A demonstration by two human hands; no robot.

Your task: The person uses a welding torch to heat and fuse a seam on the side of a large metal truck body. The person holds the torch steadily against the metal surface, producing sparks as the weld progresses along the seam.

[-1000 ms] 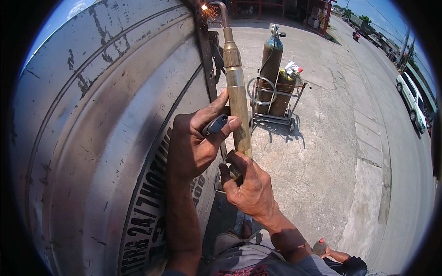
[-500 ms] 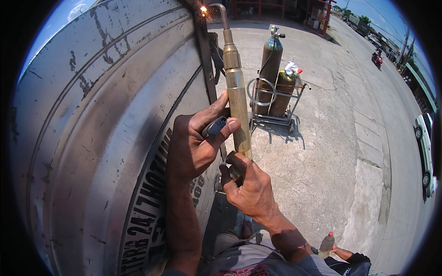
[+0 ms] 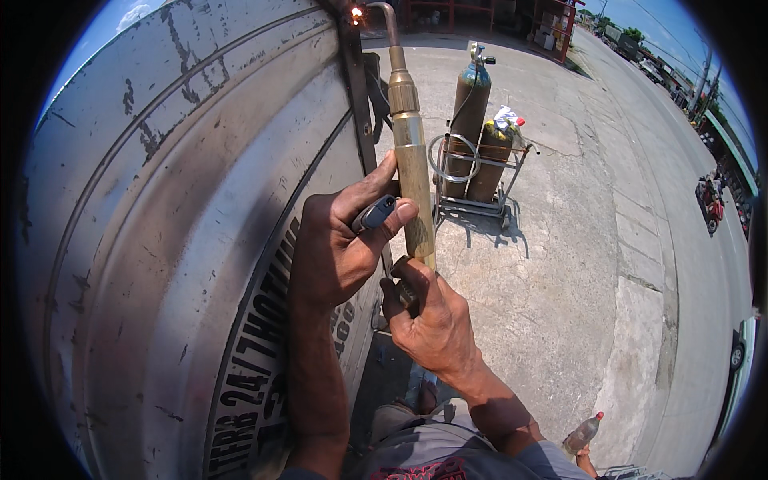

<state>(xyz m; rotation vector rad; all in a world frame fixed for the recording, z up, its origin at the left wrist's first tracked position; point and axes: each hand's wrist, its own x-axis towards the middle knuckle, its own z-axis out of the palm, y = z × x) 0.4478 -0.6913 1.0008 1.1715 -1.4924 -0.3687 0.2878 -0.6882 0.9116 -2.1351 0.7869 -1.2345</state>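
Observation:
A long brass gas torch points up and away, its bent copper tip beside a bright glow with sparks at the dark metal edge of a large panel. My left hand is closed around the torch's middle, forefinger along the barrel and thumb across it. Tucked in the same hand is a small dark grey object that looks like a lighter. Lower down, my right hand grips the torch's rear end, with finger and thumb at a ridged brass knob.
A worn silver metal panel with black lettering fills the left side. Beyond the torch, two gas cylinders with a coiled hose stand on a wheeled cart. Another person's hand holds a plastic bottle at lower right. A motorcycle is on the road.
The sparks have shrunk slightly, while both hands keep their hold on the torch. The other person's bottle has shifted right and tilted. The motorcycle has come nearer; the pale vehicle has moved down the view.

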